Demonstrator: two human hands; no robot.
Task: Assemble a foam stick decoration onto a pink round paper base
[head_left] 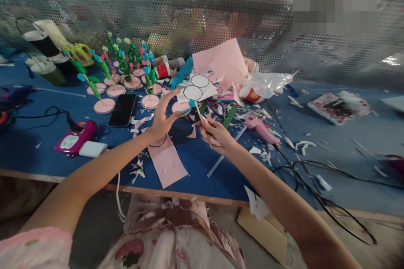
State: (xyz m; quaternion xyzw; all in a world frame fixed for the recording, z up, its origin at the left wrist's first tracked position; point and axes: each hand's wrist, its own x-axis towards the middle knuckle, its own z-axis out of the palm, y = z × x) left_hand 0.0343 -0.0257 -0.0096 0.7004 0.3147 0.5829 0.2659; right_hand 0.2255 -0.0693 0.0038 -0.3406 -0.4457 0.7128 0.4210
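My right hand (214, 133) pinches the lower end of a thin wooden stick (198, 112) that points up and left, with a small blue paper flower (192, 102) at its tip. My left hand (164, 118) is raised beside it; its thumb and fingertips pinch a small teal piece (185, 112) right at the stick, just under the flower. Both hands hover above the blue table (38, 143). A strip of pink paper (166, 160) lies under my left wrist.
Several finished paper flowers on round pink bases (116, 90) stand at the back left, next to a black phone (123, 109). A pink glue gun (260, 127) and its black cable (296, 172) lie to the right. Paper scraps, pink sheets (224, 61), scissors and tape rolls litter the table.
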